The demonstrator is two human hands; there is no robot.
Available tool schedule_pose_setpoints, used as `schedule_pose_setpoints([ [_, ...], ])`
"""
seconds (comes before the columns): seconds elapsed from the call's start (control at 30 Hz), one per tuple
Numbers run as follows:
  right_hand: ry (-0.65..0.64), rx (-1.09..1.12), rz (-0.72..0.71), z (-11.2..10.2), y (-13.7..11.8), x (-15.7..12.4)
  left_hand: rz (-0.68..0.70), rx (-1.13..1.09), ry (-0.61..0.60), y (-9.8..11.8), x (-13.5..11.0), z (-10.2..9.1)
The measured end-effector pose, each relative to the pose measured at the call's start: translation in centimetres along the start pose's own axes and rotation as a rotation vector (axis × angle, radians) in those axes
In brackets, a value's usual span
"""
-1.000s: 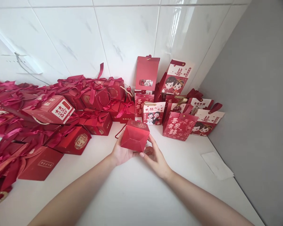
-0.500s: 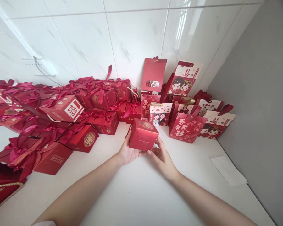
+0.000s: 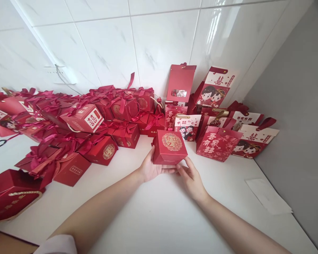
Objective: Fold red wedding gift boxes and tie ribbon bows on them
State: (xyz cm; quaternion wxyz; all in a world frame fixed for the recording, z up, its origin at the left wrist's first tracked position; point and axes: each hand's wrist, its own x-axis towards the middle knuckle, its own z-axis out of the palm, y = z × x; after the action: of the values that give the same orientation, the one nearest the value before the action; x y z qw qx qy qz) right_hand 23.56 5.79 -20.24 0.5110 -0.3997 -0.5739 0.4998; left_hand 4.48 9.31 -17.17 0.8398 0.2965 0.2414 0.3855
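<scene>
A red gift box (image 3: 170,146) with a round gold emblem is held between both my hands above the white table. My left hand (image 3: 153,168) supports it from the left and below, fingers running under its base. On the lower right, my right hand (image 3: 191,177) grips the box, its thumb and fingers near the bottom corner. The emblem face is turned up toward me. Just behind it stands a small white and red box (image 3: 187,127) with a cartoon couple, and to the right a red patterned gift bag (image 3: 217,144).
Many red ribbon-tied boxes (image 3: 126,135) are piled along the left. A box with rope handle (image 3: 13,194) sits at the near left. More cartoon gift bags (image 3: 216,88) stand against the tiled wall (image 3: 164,38). White paper (image 3: 268,196) lies by the grey panel (image 3: 288,116) at right.
The red gift box has been tilted so its emblem face now shows more fully. Both hands still hold it. The view has turned slightly left, revealing more of the left pile.
</scene>
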Motion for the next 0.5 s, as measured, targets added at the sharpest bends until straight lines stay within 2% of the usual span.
schedule_pose_setpoints([
  [0.13,-0.042,0.177,0.097,-0.3,-0.1,0.0,0.02,0.035,0.023,-0.3,-0.1,0.1],
  [0.27,-0.147,0.423,0.114,-0.3,-0.7,-0.1,0.208,0.139,0.055,-1.2,-0.2,-0.6],
  [0.37,-0.132,0.51,0.108,-0.1,-1.2,-0.1,0.344,0.291,0.028,-1.4,-0.5,-0.4],
  [0.5,-0.096,0.6,0.177,0.0,-1.8,0.0,0.408,0.56,-0.021,-1.5,-0.9,0.9],
])
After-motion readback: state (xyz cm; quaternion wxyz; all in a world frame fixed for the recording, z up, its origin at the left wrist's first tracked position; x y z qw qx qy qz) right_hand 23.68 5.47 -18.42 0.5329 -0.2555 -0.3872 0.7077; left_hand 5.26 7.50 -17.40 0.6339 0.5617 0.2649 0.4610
